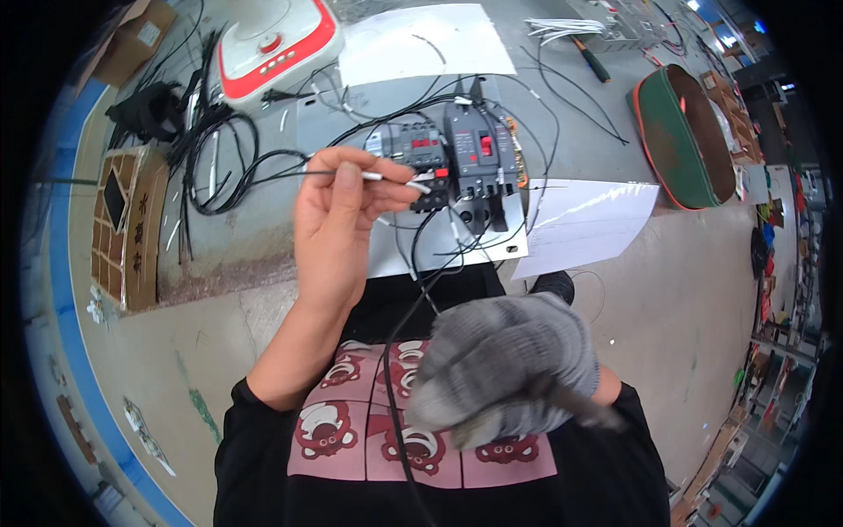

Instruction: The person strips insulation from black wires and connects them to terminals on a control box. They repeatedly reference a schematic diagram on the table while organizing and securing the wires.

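My bare left hand (pixel 332 215) pinches a thin black wire with a white sleeve (pixel 373 176) near its end, between thumb and fingertips. That wire end is held just before a dark contactor block (pixel 420 145) with red parts. Beside the block stands a dark circuit breaker (pixel 474 145) with a red switch. Both sit on a white mounting plate (pixel 395 259), with several black wires about them. Close to my chest, my right hand (pixel 505 360), in a grey knitted glove, is closed around a dark rod-like tool (pixel 580 406). The tool is blurred, so its kind is unclear.
Black cable bundles (pixel 206 167) and a divided cardboard box (pixel 127 228) lie at the left. A red-and-white appliance (pixel 277 53) stands behind. Paper sheets (pixel 588 224) lie at right and back. A green open bag (pixel 672 140) and a screwdriver (pixel 595 63) are far right.
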